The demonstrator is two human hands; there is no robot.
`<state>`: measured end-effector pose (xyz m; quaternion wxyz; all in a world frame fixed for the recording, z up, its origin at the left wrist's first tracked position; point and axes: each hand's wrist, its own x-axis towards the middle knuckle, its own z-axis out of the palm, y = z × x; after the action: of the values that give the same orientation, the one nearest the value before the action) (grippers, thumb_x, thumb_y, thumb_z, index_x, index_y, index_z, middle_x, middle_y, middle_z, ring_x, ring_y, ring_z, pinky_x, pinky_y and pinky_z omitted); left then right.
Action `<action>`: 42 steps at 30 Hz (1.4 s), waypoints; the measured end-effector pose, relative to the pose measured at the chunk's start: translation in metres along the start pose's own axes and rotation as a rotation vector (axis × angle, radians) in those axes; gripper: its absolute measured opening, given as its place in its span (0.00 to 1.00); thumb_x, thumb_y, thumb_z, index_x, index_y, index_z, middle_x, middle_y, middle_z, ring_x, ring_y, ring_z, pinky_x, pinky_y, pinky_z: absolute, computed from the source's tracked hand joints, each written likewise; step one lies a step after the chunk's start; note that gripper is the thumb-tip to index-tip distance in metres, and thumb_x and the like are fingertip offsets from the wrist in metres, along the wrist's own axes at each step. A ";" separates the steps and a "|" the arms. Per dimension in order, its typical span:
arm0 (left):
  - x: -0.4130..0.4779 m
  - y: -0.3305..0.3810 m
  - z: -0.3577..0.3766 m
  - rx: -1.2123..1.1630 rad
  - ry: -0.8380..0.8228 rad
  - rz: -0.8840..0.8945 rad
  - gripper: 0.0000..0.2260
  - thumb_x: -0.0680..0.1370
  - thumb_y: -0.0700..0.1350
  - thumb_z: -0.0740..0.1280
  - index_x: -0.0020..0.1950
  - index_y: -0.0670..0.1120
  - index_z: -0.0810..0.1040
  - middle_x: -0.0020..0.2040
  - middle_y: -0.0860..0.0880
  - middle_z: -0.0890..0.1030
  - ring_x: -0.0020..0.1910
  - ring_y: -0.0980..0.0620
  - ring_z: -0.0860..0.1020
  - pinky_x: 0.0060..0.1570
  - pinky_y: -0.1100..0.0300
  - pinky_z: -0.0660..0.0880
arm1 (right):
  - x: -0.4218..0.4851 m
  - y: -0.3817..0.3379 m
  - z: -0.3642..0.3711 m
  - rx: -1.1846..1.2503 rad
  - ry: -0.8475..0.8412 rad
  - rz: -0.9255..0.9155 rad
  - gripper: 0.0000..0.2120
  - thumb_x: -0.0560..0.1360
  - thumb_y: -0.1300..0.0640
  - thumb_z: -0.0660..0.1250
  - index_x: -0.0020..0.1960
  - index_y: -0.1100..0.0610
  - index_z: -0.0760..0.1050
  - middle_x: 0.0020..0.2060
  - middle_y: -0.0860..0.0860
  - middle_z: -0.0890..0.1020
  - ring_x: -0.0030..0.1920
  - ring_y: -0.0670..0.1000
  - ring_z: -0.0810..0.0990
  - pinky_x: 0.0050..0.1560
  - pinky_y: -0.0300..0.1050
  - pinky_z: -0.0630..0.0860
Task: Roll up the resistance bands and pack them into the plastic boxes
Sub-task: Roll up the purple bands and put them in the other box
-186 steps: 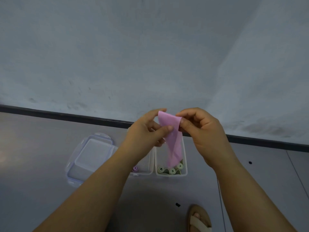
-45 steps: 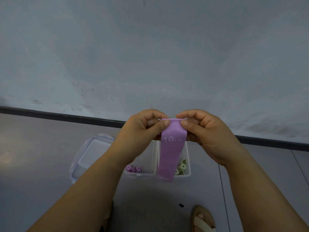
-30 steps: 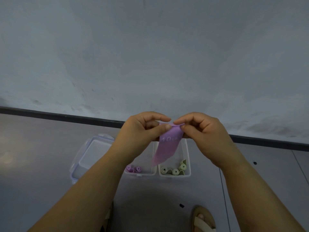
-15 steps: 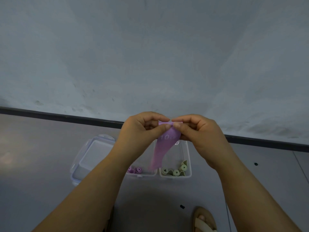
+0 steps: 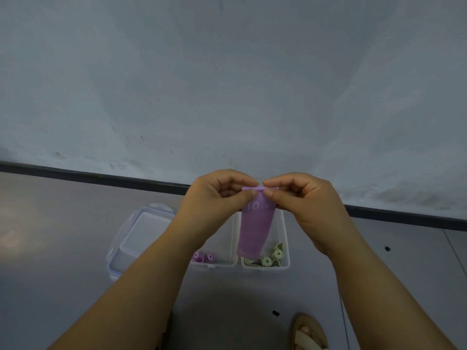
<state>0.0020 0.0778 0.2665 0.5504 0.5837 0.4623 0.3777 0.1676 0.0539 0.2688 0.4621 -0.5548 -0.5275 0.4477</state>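
Observation:
A purple resistance band [image 5: 254, 231] printed "10" hangs in the air at mid frame. My left hand [image 5: 217, 200] and my right hand [image 5: 303, 203] both pinch its top edge, which is turned over into a small roll. Below on the floor stand two clear plastic boxes side by side. The left box [image 5: 235, 238] holds rolled purple bands [image 5: 207, 257]. The right box [image 5: 284, 238] holds rolled green bands [image 5: 267, 260]. The hanging band hides part of the right box.
A clear lid [image 5: 141, 236] with clips lies left of the boxes on the grey floor. A sandalled foot [image 5: 307, 333] is at the bottom right. A dark skirting strip [image 5: 101, 176] runs along the pale wall behind.
The band's top edge has been rolled a little further, and its hanging tail has swung from the left back to straight down over the right box. My hands stay close together.

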 end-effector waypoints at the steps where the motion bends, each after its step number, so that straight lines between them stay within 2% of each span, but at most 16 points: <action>1: 0.000 0.000 0.000 -0.005 0.001 -0.003 0.05 0.71 0.38 0.71 0.42 0.48 0.82 0.40 0.48 0.84 0.42 0.48 0.83 0.45 0.55 0.81 | -0.001 -0.001 0.000 -0.018 -0.004 -0.017 0.08 0.69 0.62 0.71 0.40 0.49 0.80 0.36 0.43 0.84 0.39 0.43 0.82 0.44 0.36 0.80; 4: 0.000 0.000 0.001 0.003 0.023 -0.003 0.04 0.70 0.39 0.72 0.41 0.48 0.82 0.39 0.46 0.84 0.41 0.46 0.83 0.44 0.53 0.81 | -0.002 -0.002 0.001 -0.062 -0.024 -0.069 0.08 0.69 0.62 0.71 0.40 0.48 0.80 0.38 0.44 0.84 0.40 0.45 0.82 0.44 0.35 0.79; 8: 0.001 -0.001 0.000 0.037 0.033 0.002 0.06 0.70 0.39 0.72 0.40 0.51 0.82 0.36 0.52 0.84 0.39 0.50 0.82 0.43 0.57 0.81 | -0.002 0.000 0.001 -0.063 -0.020 -0.067 0.08 0.69 0.61 0.72 0.41 0.48 0.80 0.39 0.48 0.84 0.42 0.48 0.83 0.46 0.39 0.80; 12: 0.001 -0.001 0.000 0.049 0.052 0.031 0.07 0.70 0.38 0.72 0.40 0.51 0.81 0.35 0.54 0.83 0.37 0.53 0.80 0.42 0.59 0.81 | -0.001 0.002 0.003 0.038 -0.017 0.023 0.11 0.64 0.49 0.70 0.46 0.46 0.78 0.40 0.51 0.84 0.44 0.48 0.83 0.48 0.42 0.80; 13: 0.001 -0.001 0.001 0.062 0.053 0.038 0.07 0.70 0.38 0.72 0.40 0.51 0.81 0.35 0.54 0.83 0.38 0.53 0.80 0.43 0.60 0.81 | -0.001 0.002 0.003 0.043 -0.021 0.044 0.11 0.64 0.49 0.69 0.46 0.47 0.78 0.40 0.50 0.84 0.43 0.47 0.83 0.47 0.42 0.80; 16: 0.002 -0.001 0.001 0.126 0.048 0.054 0.08 0.71 0.39 0.72 0.41 0.53 0.81 0.37 0.55 0.83 0.39 0.54 0.81 0.43 0.61 0.80 | 0.000 0.003 0.005 0.006 -0.025 0.044 0.02 0.70 0.56 0.69 0.43 0.50 0.79 0.38 0.48 0.84 0.41 0.45 0.83 0.44 0.39 0.81; 18: 0.003 -0.002 0.001 0.147 0.048 0.050 0.09 0.71 0.39 0.71 0.43 0.54 0.80 0.40 0.54 0.83 0.40 0.54 0.81 0.45 0.60 0.80 | 0.000 0.004 0.005 -0.020 -0.019 0.035 0.03 0.71 0.58 0.69 0.42 0.51 0.80 0.36 0.47 0.84 0.40 0.44 0.82 0.42 0.37 0.80; 25: 0.001 -0.003 0.004 0.128 0.025 0.026 0.05 0.72 0.42 0.72 0.45 0.49 0.82 0.41 0.45 0.84 0.41 0.48 0.83 0.45 0.52 0.81 | 0.001 0.004 0.002 -0.068 -0.001 0.002 0.03 0.67 0.53 0.70 0.42 0.48 0.80 0.37 0.45 0.84 0.40 0.43 0.82 0.42 0.34 0.79; 28: 0.001 -0.003 0.003 0.094 0.011 0.020 0.05 0.70 0.43 0.72 0.45 0.49 0.82 0.41 0.47 0.84 0.41 0.49 0.83 0.45 0.53 0.81 | 0.001 0.004 0.001 -0.053 0.008 -0.008 0.07 0.64 0.50 0.68 0.42 0.48 0.80 0.37 0.45 0.84 0.40 0.42 0.82 0.42 0.33 0.78; 31: 0.000 -0.002 0.003 0.079 0.017 0.015 0.05 0.70 0.43 0.72 0.45 0.50 0.82 0.41 0.48 0.84 0.41 0.51 0.82 0.44 0.56 0.81 | 0.000 0.004 0.001 -0.048 0.003 -0.023 0.04 0.66 0.55 0.71 0.41 0.49 0.80 0.36 0.45 0.84 0.40 0.42 0.82 0.42 0.32 0.77; 35: 0.001 -0.001 0.003 0.110 0.007 0.037 0.06 0.71 0.40 0.71 0.43 0.52 0.82 0.41 0.53 0.83 0.40 0.54 0.81 0.43 0.63 0.80 | 0.001 0.006 0.001 -0.059 0.001 -0.037 0.06 0.69 0.60 0.71 0.41 0.49 0.80 0.37 0.47 0.84 0.41 0.45 0.82 0.44 0.35 0.79; 37: 0.001 -0.001 0.003 0.108 0.016 0.043 0.07 0.71 0.40 0.71 0.42 0.52 0.81 0.40 0.54 0.83 0.40 0.53 0.81 0.43 0.63 0.80 | 0.001 0.006 0.001 -0.036 -0.007 -0.021 0.05 0.67 0.55 0.72 0.42 0.48 0.80 0.39 0.49 0.84 0.42 0.47 0.82 0.47 0.40 0.80; 40: 0.001 -0.002 0.003 0.111 0.041 0.055 0.09 0.71 0.38 0.71 0.41 0.53 0.81 0.40 0.55 0.83 0.40 0.52 0.81 0.45 0.61 0.79 | 0.001 0.007 0.002 0.004 -0.039 0.042 0.13 0.61 0.44 0.69 0.44 0.45 0.79 0.42 0.49 0.84 0.45 0.47 0.83 0.51 0.46 0.80; 42: 0.001 -0.002 0.002 0.123 0.041 0.064 0.09 0.71 0.38 0.72 0.41 0.53 0.81 0.40 0.54 0.83 0.39 0.53 0.80 0.44 0.63 0.79 | 0.001 0.007 0.003 -0.008 -0.043 0.059 0.13 0.62 0.43 0.68 0.45 0.46 0.79 0.42 0.48 0.84 0.45 0.45 0.83 0.51 0.45 0.80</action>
<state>0.0044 0.0779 0.2643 0.4918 0.6227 0.4770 0.3779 0.1662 0.0548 0.2615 0.4350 -0.5622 -0.5226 0.4707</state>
